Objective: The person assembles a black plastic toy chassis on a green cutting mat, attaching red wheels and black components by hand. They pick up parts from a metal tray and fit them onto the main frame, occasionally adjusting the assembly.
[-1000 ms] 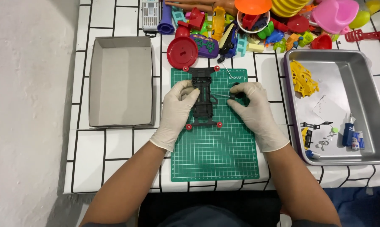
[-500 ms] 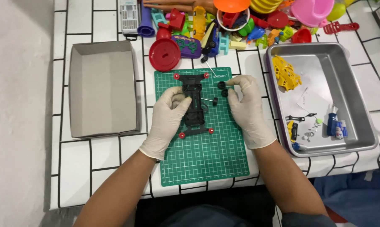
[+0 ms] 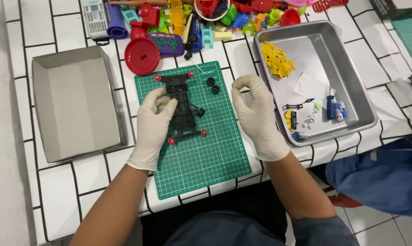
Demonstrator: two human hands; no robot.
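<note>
Left hand (image 3: 155,119): gloved, fingers pinching the left side of the black toy car chassis (image 3: 182,108)
Right hand (image 3: 256,114): gloved, lifted off the chassis, fingers loosely curled, holding nothing visible
Chassis: lies on the green cutting mat (image 3: 201,159), near its top edge
Two black wheels (image 3: 213,85): on the mat, top right corner

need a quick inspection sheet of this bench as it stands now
surface: white tiled table with green mat
job's things: black chassis on the mat, two loose black wheels beside it
clutter: toy pile, red disc, empty grey box, metal tray with yellow part and small bits
grips: left hand on chassis; right hand lifted, fingertips pinched, contents unclear
cables: nothing seen
surroundings: blue cloth at right
</note>
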